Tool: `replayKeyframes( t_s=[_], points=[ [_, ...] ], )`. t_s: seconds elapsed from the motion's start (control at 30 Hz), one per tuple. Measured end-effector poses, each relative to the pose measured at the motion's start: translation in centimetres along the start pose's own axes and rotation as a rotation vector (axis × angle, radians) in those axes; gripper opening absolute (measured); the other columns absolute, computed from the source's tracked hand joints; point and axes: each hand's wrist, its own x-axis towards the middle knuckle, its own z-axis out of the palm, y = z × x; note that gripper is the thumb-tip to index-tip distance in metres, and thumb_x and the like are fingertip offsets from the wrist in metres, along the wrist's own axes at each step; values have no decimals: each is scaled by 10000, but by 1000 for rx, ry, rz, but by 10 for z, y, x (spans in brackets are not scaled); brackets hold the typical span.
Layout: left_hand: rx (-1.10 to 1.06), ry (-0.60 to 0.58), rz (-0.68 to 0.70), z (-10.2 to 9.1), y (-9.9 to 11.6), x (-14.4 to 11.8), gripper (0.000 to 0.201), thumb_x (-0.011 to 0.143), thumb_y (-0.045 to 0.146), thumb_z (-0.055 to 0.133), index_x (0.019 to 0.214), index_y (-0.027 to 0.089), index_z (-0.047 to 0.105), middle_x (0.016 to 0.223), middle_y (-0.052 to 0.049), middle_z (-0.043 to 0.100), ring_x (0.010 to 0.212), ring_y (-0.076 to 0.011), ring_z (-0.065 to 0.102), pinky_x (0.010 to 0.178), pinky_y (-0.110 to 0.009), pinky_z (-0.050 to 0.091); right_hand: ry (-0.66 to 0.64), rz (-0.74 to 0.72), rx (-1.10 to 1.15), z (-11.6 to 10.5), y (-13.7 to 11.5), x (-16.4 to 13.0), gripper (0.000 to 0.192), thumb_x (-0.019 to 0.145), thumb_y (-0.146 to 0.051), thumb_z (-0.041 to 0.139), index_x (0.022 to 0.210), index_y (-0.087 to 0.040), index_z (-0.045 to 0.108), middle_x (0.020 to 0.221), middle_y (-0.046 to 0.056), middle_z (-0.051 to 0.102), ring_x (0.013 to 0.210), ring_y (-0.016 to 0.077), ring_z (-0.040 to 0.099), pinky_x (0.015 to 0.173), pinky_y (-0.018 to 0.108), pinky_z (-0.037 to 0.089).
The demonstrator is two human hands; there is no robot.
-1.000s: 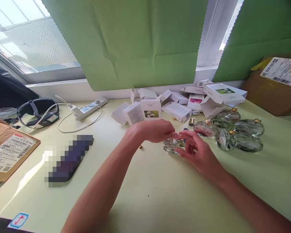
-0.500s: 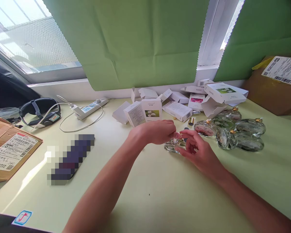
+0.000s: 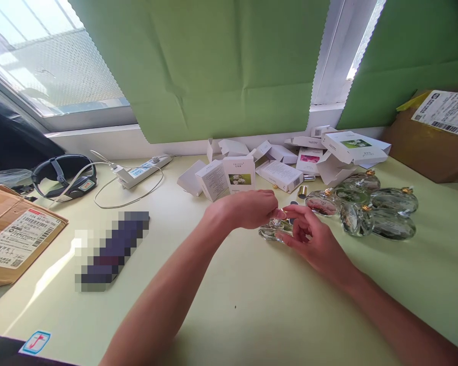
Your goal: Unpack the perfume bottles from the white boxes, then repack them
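A clear glass perfume bottle point(image 3: 270, 234) lies on the table beneath both hands, largely covered by them. Over its neck, my left hand point(image 3: 246, 209) is closed with the fingertips pinched together; whatever is between them is too hidden to name. My right hand point(image 3: 312, 231) grips the bottle from the right, its thumb along the glass and its index fingertip touching the left fingertips. Just beyond the hands stands a gold cap point(image 3: 302, 191). Several more glass perfume bottles point(image 3: 395, 225) with gold necks are grouped to the right.
White cartons point(image 3: 239, 175), several of them open, are heaped along the windowsill. A brown cardboard box point(image 3: 423, 140) stands far right, a parcel point(image 3: 26, 223) at left. A power strip point(image 3: 143, 172), a head strap point(image 3: 63, 178) and a pixelated dark object point(image 3: 114, 249) lie left of the arms.
Both hands keep almost the same pose at the bottle. The whole view has shifted very slightly; nothing else has visibly moved.
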Motion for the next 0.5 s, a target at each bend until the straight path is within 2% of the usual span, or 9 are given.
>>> replayKeyframes(
  t_s=[0.13, 0.5],
  points=[
    [-4, -1, 2, 0, 0, 0, 359, 985, 294, 320, 965, 167, 655, 1160, -67, 624, 897, -163, 601, 684, -260, 419, 2, -6, 5, 0, 0, 0, 455, 846, -425, 657, 1232, -267, 477, 1030, 21, 658, 616, 124, 458, 582, 297, 418],
    [51, -4, -3, 2, 3, 1, 315, 939, 157, 346, 1016, 178, 652, 1181, -60, 618, 968, -187, 607, 747, -282, 432, -1, -17, 10, 0, -1, -1, 453, 853, -416, 654, 1235, -260, 468, 1124, 44, 660, 619, 125, 468, 585, 307, 428]
  ],
)
